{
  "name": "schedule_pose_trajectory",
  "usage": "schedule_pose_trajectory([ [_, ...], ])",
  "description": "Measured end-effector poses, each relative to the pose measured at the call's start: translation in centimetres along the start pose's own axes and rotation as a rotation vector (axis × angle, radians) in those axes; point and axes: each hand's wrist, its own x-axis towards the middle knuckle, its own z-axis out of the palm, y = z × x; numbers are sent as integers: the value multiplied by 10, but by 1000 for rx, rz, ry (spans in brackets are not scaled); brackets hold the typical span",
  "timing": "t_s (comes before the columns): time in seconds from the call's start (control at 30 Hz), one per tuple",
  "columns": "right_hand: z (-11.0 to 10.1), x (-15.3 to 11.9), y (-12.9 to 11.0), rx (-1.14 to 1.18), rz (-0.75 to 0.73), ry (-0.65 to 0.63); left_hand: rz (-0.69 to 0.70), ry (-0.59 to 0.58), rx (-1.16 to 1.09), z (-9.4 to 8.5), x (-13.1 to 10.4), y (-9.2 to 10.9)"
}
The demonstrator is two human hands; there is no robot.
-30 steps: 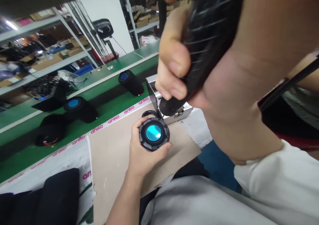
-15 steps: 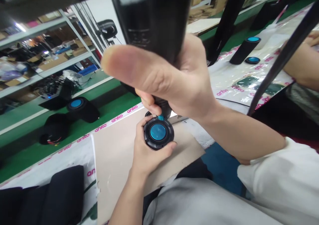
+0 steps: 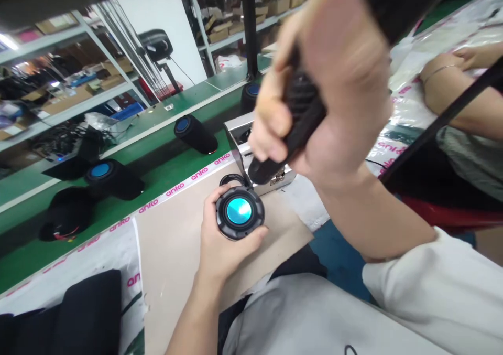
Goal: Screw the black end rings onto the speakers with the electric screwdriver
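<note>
My left hand (image 3: 223, 237) is wrapped round a black round speaker (image 3: 258, 216), its shiny blue disc end facing up toward me, above the cardboard sheet. My right hand (image 3: 338, 82), large and blurred near the camera, grips a black electric screwdriver (image 3: 304, 100). The screwdriver is tilted, its lower end just above the far right rim of the speaker; whether they touch I cannot tell. A dark looped strap (image 3: 231, 179) shows at the speaker's far side. Behind the screwdriver stands a silver metal box (image 3: 239, 129), partly hidden.
Cardboard (image 3: 176, 250) lies on the white table covering. Black speakers with blue ends, one (image 3: 196, 133) among several, stand on the green conveyor (image 3: 165, 161). Black fabric pieces (image 3: 90, 313) lie at lower left. Another person's arm (image 3: 444, 79) is at right. A dark bar (image 3: 444, 119) slants nearby.
My right hand has swung the screwdriver from nearly upright to tilted, its upper end now to the right. The speaker has shifted slightly left in view. More of the metal box shows.
</note>
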Motion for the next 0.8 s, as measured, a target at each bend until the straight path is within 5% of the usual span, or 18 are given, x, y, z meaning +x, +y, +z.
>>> schedule_pose_trajectory([
  [0.2,-39,-2,43,-50,-225,290,-24,3,13,-3,1,-5],
  [0.5,-49,-14,70,-170,-73,232,-19,7,0,-4,1,-9],
  [0.67,-48,-16,60,-120,89,188,-37,6,-30,-3,2,-8],
  [0.8,-19,-10,13,-75,-66,281,-54,-28,-57,-3,4,-8],
])
